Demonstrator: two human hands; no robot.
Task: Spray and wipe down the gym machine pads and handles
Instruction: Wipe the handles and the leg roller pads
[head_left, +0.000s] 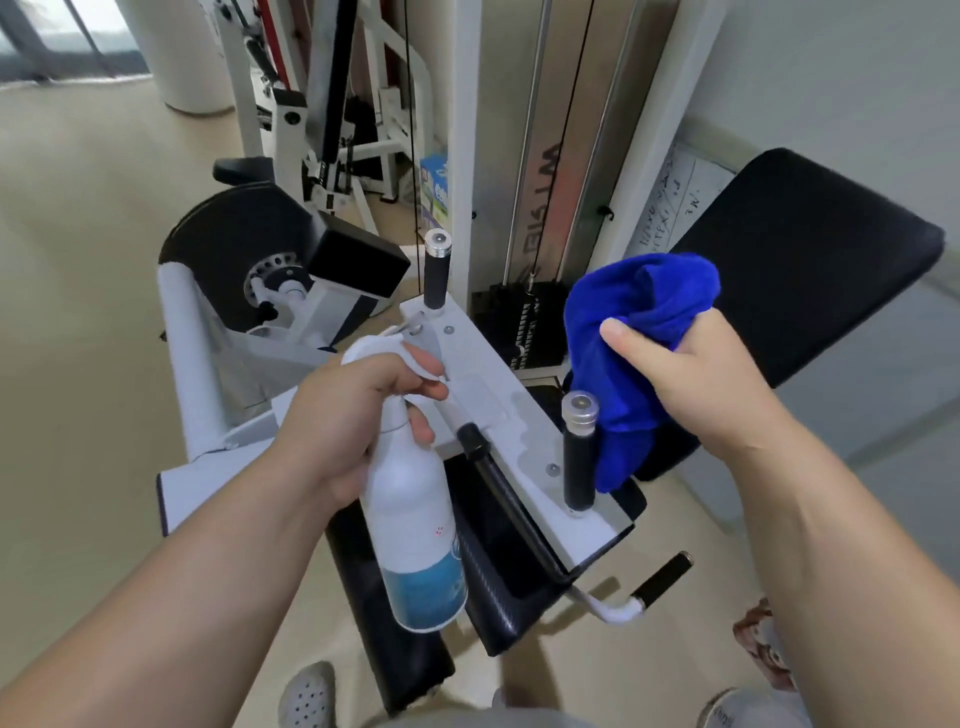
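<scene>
White plastic spray bottle with blue label (410, 519) is gripped at the neck by the left hand (353, 415), bunched blue microfibre cloth (639, 312) is clutched by the right hand (691, 374) beside the black foam upright handle (579, 467); spray is likely wasted on the white steel plate (498, 400) if aimed low.

A small blue and green box (434, 189) is seen far back, near the middle. A white board with scribbled writing (678, 208) is seen by the pale wall (831, 78) on the right. A round white pillar (192, 62) is seen far left on the tan floor (78, 260).
</scene>
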